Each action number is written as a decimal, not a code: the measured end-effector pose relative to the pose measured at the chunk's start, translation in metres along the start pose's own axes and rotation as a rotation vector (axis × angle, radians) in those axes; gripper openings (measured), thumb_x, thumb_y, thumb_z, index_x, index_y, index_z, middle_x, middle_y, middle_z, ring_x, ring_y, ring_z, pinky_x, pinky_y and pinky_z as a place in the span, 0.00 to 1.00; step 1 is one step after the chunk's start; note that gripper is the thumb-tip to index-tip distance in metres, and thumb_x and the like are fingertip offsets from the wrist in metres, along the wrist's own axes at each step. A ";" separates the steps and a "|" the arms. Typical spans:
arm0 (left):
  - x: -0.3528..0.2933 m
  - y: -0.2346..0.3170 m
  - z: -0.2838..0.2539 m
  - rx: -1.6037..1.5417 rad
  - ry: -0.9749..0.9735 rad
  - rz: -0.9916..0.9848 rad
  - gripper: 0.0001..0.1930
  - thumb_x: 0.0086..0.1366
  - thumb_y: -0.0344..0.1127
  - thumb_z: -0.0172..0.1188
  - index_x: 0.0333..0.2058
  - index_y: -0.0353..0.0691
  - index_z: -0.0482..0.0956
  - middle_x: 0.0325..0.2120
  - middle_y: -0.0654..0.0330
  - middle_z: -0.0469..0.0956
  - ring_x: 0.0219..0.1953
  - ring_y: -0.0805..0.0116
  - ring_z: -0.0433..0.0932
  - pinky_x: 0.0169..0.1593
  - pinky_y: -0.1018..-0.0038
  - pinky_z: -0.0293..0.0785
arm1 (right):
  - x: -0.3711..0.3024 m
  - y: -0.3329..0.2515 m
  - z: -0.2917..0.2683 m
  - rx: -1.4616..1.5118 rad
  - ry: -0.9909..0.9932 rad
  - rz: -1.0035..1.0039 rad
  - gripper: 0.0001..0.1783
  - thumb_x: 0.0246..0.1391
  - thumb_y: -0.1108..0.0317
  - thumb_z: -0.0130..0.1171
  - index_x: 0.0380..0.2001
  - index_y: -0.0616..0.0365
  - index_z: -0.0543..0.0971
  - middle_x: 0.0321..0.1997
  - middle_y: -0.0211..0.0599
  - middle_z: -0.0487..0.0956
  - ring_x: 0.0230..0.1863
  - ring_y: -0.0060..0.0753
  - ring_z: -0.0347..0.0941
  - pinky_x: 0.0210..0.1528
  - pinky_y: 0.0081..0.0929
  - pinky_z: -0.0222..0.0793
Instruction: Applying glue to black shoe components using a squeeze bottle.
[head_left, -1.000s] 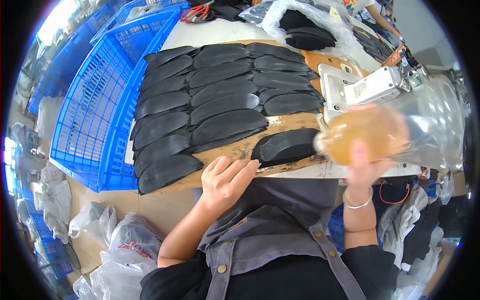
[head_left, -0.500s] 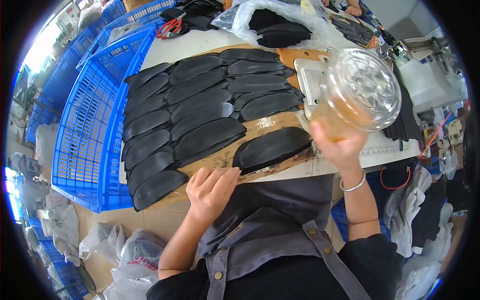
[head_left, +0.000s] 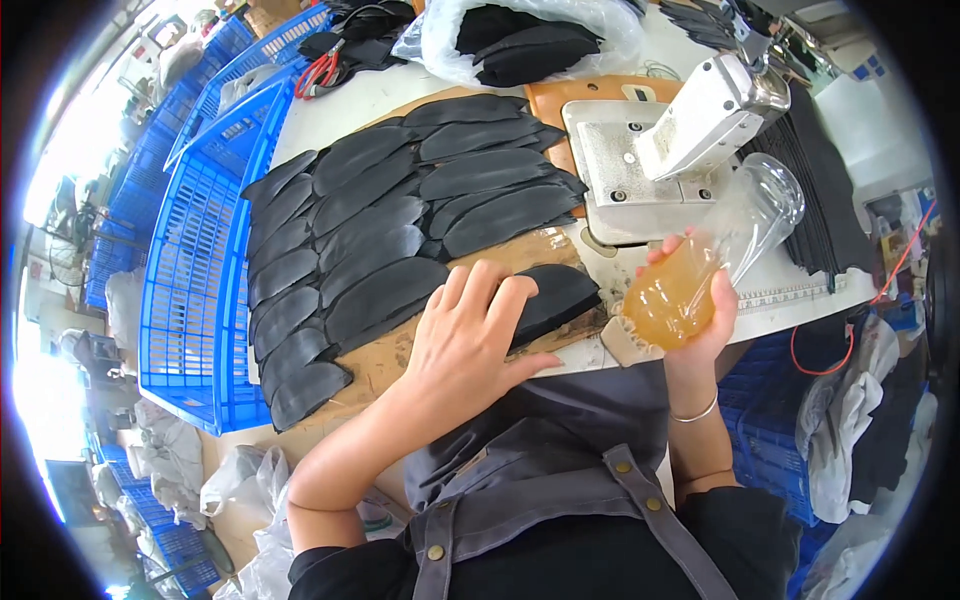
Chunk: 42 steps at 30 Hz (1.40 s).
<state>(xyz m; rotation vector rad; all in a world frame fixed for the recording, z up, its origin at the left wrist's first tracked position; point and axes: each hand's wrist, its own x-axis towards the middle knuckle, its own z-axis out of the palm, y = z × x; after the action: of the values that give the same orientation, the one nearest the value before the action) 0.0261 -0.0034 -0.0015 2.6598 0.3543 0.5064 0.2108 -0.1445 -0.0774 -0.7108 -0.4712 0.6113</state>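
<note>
My right hand (head_left: 712, 335) is wrapped round a clear plastic bottle (head_left: 668, 298) holding amber liquid. The bottle tilts with its base up to the right and its mouth low. A tan block-like tip (head_left: 628, 342) shows at the mouth, beside the board's right end. My left hand (head_left: 462, 335), fingers apart and thumb out, is over the near edge of the brown board (head_left: 385, 350). Its fingertips cover part of a single black curved piece (head_left: 550, 295); whether they touch it cannot be told. Rows of overlapping black pieces (head_left: 370, 240) cover the board further left.
A white sewing machine (head_left: 700, 115) stands on the table right of the board. Behind is a clear bag (head_left: 432, 40) of black pieces, with red-handled scissors (head_left: 320, 70) to its left. A blue plastic basket (head_left: 185, 330) adjoins the left side; black strips (head_left: 810, 220) lie at right.
My right hand has lowered and tipped the bottle, bringing its mouth near the board's right end. My left hand has moved right and up over the single black piece, fingers spreading.
</note>
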 end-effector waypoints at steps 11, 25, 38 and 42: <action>0.018 -0.012 -0.002 0.073 -0.048 0.028 0.22 0.41 0.36 0.70 0.35 0.40 0.71 0.35 0.58 0.67 0.37 0.57 0.68 0.41 0.66 0.66 | 0.001 -0.005 0.002 0.053 -0.042 0.056 0.33 0.52 0.47 0.47 0.54 0.60 0.62 0.43 0.43 0.69 0.45 0.37 0.69 0.45 0.35 0.70; 0.020 -0.019 -0.003 -0.116 -0.122 -0.135 0.20 0.43 0.39 0.71 0.31 0.38 0.71 0.33 0.57 0.68 0.39 0.55 0.68 0.44 0.66 0.66 | 0.000 -0.007 0.013 0.201 -0.273 0.224 0.39 0.39 0.50 0.60 0.52 0.62 0.62 0.38 0.48 0.71 0.40 0.42 0.73 0.45 0.38 0.72; 0.023 -0.024 -0.004 -0.217 -0.201 -0.209 0.19 0.44 0.40 0.70 0.29 0.38 0.71 0.34 0.56 0.68 0.43 0.55 0.67 0.47 0.66 0.64 | 0.001 -0.006 0.015 0.148 -0.304 0.383 0.44 0.31 0.52 0.65 0.51 0.62 0.60 0.34 0.45 0.70 0.39 0.44 0.73 0.55 0.47 0.68; 0.023 -0.023 -0.006 -0.251 -0.210 -0.233 0.18 0.45 0.39 0.70 0.29 0.38 0.71 0.35 0.56 0.68 0.43 0.55 0.67 0.48 0.66 0.64 | 0.002 -0.006 0.015 0.121 -0.310 0.387 0.44 0.31 0.52 0.64 0.51 0.62 0.60 0.34 0.46 0.70 0.38 0.43 0.74 0.54 0.47 0.68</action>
<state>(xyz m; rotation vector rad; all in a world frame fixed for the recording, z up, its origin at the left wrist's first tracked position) 0.0410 0.0261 0.0004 2.3626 0.4935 0.1828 0.2053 -0.1399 -0.0625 -0.5969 -0.5823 1.1150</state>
